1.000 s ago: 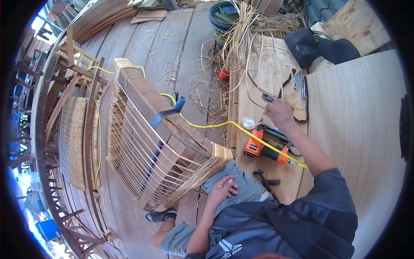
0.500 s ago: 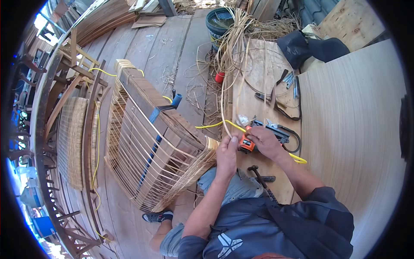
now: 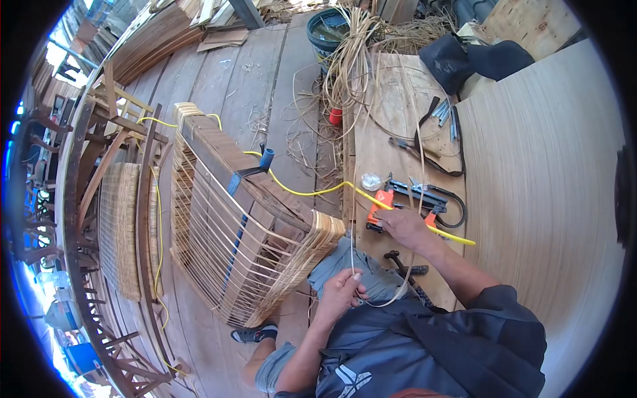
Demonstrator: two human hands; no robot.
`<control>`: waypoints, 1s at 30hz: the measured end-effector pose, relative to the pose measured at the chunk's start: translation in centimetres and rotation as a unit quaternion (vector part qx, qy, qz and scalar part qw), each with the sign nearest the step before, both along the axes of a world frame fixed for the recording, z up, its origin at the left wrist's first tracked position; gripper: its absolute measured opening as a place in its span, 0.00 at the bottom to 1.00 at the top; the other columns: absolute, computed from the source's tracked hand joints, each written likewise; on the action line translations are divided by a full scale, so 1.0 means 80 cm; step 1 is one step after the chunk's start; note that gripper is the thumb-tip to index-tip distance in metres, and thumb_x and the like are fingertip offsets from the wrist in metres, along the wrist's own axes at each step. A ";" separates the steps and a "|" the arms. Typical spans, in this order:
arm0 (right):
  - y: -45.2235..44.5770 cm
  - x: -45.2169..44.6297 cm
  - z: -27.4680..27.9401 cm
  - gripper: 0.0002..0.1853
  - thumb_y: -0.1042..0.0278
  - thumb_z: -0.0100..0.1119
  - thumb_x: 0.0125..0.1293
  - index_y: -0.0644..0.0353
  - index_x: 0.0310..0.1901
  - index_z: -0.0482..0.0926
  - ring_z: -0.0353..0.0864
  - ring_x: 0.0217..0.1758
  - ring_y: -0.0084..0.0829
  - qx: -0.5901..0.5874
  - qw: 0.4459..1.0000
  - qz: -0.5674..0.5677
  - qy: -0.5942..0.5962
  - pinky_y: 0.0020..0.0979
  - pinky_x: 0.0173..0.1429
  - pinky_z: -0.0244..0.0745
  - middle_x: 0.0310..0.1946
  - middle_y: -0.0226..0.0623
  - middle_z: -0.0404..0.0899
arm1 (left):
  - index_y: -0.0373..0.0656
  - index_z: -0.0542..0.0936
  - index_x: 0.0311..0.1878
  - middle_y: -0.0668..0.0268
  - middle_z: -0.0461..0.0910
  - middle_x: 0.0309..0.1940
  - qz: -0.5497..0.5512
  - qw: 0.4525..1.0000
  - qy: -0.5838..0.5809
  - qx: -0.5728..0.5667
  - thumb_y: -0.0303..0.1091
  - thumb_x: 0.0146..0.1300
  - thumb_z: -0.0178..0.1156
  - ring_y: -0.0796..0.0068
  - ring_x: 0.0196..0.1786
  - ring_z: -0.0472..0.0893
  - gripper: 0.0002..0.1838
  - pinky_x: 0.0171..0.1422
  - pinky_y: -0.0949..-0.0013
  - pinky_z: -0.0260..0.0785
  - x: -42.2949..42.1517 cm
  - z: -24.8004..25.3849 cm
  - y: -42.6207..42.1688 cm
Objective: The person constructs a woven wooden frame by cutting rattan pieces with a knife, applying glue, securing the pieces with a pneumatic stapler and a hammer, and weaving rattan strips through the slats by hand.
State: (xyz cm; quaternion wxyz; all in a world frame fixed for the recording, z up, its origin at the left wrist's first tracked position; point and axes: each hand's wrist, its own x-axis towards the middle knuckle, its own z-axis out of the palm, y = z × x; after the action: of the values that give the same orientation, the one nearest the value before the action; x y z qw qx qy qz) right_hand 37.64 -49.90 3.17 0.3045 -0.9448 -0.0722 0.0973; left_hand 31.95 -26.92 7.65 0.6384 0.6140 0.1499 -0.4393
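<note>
My left hand [image 3: 340, 292] is closed in a pinch on a thin rattan strand [image 3: 353, 249] in front of my body. Part of that strand rises from the fingers; a loose loop [image 3: 391, 302] curves away to the right. My right hand [image 3: 405, 225] is over the orange and black air tool [image 3: 381, 207], its fingers bent together beside the yellow hose [image 3: 318, 192]. What those fingers grip, if anything, is hidden. To the left stands a wooden frame [image 3: 275, 199] wound with rattan strands, its right corner densely wrapped.
A hammer [image 3: 399, 262] lies by my leg. Another black air tool [image 3: 424, 196], a dark strap [image 3: 454, 174] and metal strips [image 3: 443, 113] lie on the board. Rattan bundles [image 3: 355, 56] hang beside a dark bucket [image 3: 322, 40]. A woven panel [image 3: 119, 229] leans at the left.
My left hand has moved down towards my body, drawing the strand with it. My right hand has shifted slightly down. The yellow hose is now more exposed between the frame and the orange tool.
</note>
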 end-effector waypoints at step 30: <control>-0.053 0.039 -0.035 0.10 0.61 0.46 0.67 0.56 0.40 0.74 0.78 0.38 0.46 -0.042 0.984 -0.162 -0.062 0.42 0.41 0.72 0.31 0.43 0.78 | 0.40 0.67 0.51 0.73 0.67 0.20 0.502 0.753 -0.265 -0.333 0.43 0.73 0.41 0.87 0.11 0.60 0.16 0.10 0.81 0.54 0.022 0.121 0.128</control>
State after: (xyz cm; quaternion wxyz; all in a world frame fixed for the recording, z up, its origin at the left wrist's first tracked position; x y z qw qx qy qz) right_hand 40.80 -54.15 0.35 0.2712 -0.9601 0.0671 -0.0089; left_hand 33.67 -16.67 17.35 0.9454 0.2910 0.1052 0.1023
